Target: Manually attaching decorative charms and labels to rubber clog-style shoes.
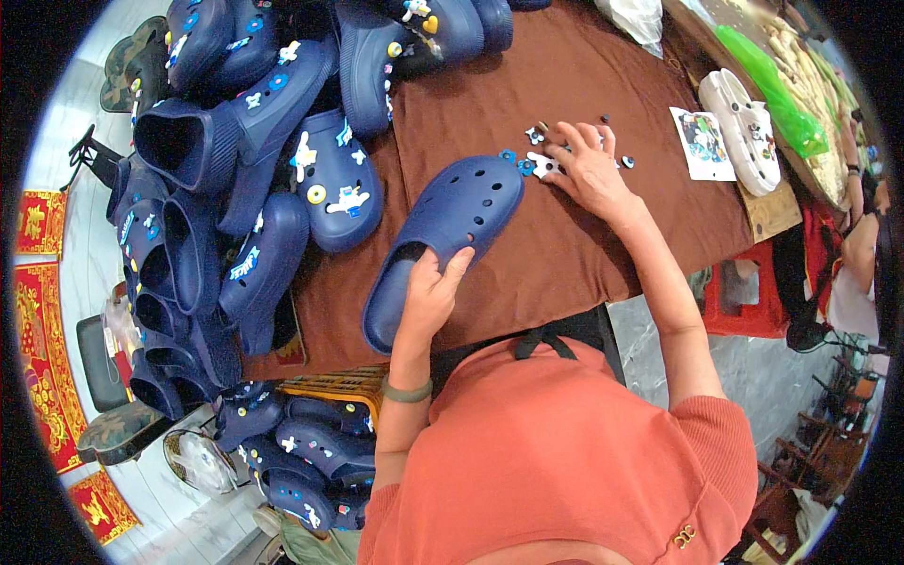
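My left hand (pixel 431 294) grips a navy clog (pixel 459 209) at its foot opening, thumb on top, toe pointing away to the right. No charms show in the holes of its upper. Just past the toe, my right hand (pixel 589 169) is over a small scatter of shoe charms, its fingers bent and apart. A white charm (pixel 543 165) lies by the fingertips, with a blue flower charm (pixel 524 168) beside it. Part of the scatter is hidden under the hand. A finished-looking navy clog (pixel 337 188) with white and yellow charms rests to the left.
Many decorated navy clogs are heaped at the left of the brown cloth (pixel 490 104). A printed picture card (pixel 702 143) and a white clog (pixel 744 132) lie at the right, beside a green plastic bag (pixel 774 89). More clogs fill a yellow crate (pixel 334 384) below the table edge.
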A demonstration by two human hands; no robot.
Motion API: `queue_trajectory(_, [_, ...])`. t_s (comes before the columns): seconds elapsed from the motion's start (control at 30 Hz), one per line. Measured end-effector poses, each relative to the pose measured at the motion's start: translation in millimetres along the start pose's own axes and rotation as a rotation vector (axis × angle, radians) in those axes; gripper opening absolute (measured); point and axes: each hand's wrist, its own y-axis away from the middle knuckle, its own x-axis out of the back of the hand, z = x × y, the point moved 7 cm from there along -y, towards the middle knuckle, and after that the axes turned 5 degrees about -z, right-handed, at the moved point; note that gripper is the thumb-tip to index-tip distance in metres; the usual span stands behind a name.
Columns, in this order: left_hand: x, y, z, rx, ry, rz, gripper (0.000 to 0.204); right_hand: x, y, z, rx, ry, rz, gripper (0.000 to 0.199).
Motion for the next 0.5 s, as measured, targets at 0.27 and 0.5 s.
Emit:
queue_trajectory(0.27, [0.8,0.2,1.5,-0.04,-0.023,-0.003,0.035,-6.2,2.4,-8.3,0.006,-0.109,-0.01,0.025])
queue_trajectory(0.5, [0.4,-0.1,0.2,-0.007,-0.098,-0.012,0.036,16.3,-24.5,-40.1,0.063,-0.427,0.08,0.019])
